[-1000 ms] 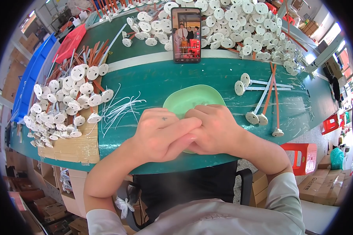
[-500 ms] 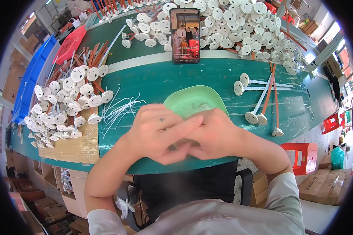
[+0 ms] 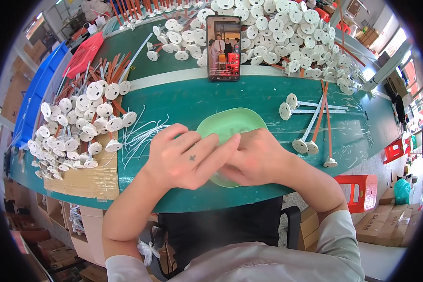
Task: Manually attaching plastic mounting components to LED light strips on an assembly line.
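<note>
My left hand (image 3: 187,158) and my right hand (image 3: 257,159) meet over the near part of a light green bowl (image 3: 230,117). Both hands are closed, with the fingertips pressed together. The left index finger reaches across to the right thumb side. Whatever the fingers pinch is hidden behind the knuckles. Inside the bowl lie a few small, pale pieces, too blurred to name. Left of the bowl, a loose bunch of thin white strips (image 3: 145,136) lies on the green table (image 3: 174,101).
White round-headed parts with brown or silver stems are heaped on cardboard (image 3: 82,181) at left and at the back (image 3: 286,33). Several similar parts (image 3: 310,146) lie at right. A phone (image 3: 223,49) stands upright behind the bowl. A red stool (image 3: 357,190) is at right.
My joined hands have shifted slightly away from me over the bowl, so its near rim now shows beneath them. The left fingers are more bent. The view has tilted slightly.
</note>
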Action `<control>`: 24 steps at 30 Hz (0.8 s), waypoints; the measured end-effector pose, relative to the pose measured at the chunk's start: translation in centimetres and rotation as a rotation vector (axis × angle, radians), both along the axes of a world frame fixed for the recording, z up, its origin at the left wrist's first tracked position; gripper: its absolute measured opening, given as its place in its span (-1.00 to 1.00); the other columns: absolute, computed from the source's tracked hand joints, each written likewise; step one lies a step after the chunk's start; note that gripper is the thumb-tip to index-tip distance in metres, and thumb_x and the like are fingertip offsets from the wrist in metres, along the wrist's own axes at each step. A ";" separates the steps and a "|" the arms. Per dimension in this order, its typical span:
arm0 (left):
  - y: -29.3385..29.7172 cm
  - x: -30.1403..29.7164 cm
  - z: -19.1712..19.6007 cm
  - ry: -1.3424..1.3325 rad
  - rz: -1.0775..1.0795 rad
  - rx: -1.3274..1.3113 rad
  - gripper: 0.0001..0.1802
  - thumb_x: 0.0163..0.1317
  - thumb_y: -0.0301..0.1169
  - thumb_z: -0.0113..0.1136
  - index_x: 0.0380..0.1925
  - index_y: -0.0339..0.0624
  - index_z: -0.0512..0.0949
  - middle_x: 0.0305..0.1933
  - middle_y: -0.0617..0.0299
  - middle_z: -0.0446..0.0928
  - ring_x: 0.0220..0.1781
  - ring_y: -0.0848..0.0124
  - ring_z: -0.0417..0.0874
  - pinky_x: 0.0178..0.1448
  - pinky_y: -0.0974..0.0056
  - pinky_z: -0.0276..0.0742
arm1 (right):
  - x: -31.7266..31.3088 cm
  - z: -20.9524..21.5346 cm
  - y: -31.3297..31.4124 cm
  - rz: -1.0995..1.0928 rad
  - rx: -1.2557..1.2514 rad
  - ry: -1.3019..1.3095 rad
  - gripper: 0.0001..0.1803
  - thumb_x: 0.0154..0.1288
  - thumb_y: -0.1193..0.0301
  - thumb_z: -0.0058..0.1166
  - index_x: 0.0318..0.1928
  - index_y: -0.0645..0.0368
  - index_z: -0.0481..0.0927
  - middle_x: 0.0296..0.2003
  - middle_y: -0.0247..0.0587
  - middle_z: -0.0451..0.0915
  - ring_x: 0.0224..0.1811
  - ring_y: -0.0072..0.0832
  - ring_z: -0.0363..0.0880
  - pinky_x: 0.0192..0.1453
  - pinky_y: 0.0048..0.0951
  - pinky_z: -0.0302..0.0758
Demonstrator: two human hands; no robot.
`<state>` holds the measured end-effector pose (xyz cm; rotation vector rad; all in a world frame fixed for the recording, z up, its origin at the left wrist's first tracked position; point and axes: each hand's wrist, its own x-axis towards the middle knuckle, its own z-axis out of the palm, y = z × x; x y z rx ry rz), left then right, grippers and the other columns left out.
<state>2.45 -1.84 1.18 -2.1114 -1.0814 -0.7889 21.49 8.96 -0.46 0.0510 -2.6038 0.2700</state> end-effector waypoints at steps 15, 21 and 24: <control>-0.3 0.6 -1.0 -0.077 -0.162 0.054 -0.55 -0.17 -0.39 0.31 -0.14 -0.16 0.69 -0.46 0.33 0.53 -0.49 0.43 0.55 -0.41 0.32 0.37 | -0.5 0.1 -0.6 0.249 0.010 0.225 -0.67 -0.01 0.52 0.33 -0.39 0.11 0.35 -0.60 -0.36 0.32 -0.67 -0.43 0.34 -0.68 -0.41 0.27; -0.4 0.3 -1.0 -0.046 -0.159 0.050 -0.58 -0.15 -0.42 0.27 -0.17 -0.18 0.68 -0.50 0.33 0.49 -0.53 0.41 0.53 -0.42 0.31 0.37 | -0.6 0.5 -1.5 0.305 -0.064 0.236 -0.72 0.03 0.55 0.31 -0.36 0.16 0.40 -0.61 -0.35 0.37 -0.71 -0.42 0.37 -0.70 -0.41 0.27; -0.7 0.2 -0.6 -0.042 -0.182 0.035 -0.61 -0.13 -0.42 0.26 -0.19 -0.20 0.66 -0.52 0.33 0.46 -0.52 0.39 0.52 -0.42 0.30 0.37 | -0.7 0.7 -2.6 0.346 -0.143 0.295 -0.76 0.09 0.57 0.28 -0.32 0.21 0.43 -0.61 -0.33 0.41 -0.72 -0.40 0.39 -0.71 -0.41 0.27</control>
